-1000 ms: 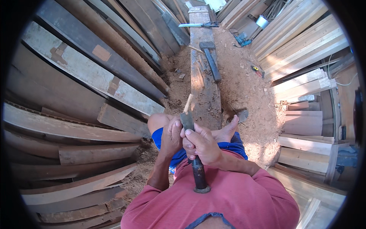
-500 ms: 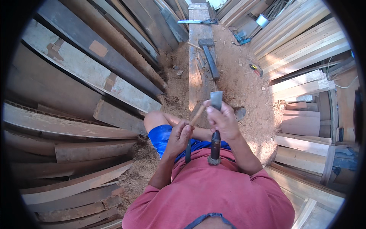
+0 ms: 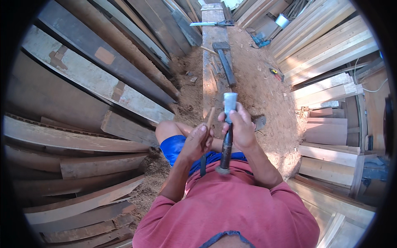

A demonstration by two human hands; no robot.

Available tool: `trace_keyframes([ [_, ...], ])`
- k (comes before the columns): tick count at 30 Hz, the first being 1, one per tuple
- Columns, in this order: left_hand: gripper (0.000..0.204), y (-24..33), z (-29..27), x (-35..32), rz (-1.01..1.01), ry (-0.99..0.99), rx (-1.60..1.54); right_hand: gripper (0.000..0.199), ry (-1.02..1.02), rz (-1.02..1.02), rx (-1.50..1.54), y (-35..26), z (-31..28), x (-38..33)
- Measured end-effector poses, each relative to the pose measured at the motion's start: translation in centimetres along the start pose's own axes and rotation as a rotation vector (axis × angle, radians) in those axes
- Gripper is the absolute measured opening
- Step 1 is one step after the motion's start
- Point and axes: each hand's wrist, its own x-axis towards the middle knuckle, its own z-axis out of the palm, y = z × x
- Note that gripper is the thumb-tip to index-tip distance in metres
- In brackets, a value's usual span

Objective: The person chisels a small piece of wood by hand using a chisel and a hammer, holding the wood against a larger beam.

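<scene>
My right hand [image 3: 243, 131] grips a wide-bladed chisel [image 3: 230, 103] just below its flat metal blade. The blade points away from me, and the dark brown handle runs back toward my waist, ending close to my shirt. In my closed left hand [image 3: 197, 141] is a short, thin wooden stick [image 3: 211, 117], whose tip rises above the fingers. Its lower part is hidden in the grip. Stick and chisel are side by side, a small gap between them, above my lap.
Ahead lies a long wooden plank [image 3: 209, 62] bearing a mallet [image 3: 225, 64], wood chips and a handsaw [image 3: 213, 23]. A teal power tool [image 3: 260, 40] and a yellow-and-red hand tool [image 3: 275, 73] rest on the sawdust-covered ground. Stacked boards [image 3: 82, 70] line both sides.
The chisel's handle end has swung left, and its blade has moved slightly farther away from me. The stick's tip has shifted left and away from my right hand, standing more upright.
</scene>
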Motion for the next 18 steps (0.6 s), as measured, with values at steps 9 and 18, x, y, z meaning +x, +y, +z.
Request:
trace_keyframes([
  [9,0.027,2.5,-1.6,0.6,0.235,0.321,0.323,0.014,-0.153,0.417,0.486,2.1,5.9,-3.2],
  [18,0.029,2.7,0.2,-2.4,0.412,0.294,0.701,0.016,-0.182,0.366,0.362,0.0,6.3,-5.0],
])
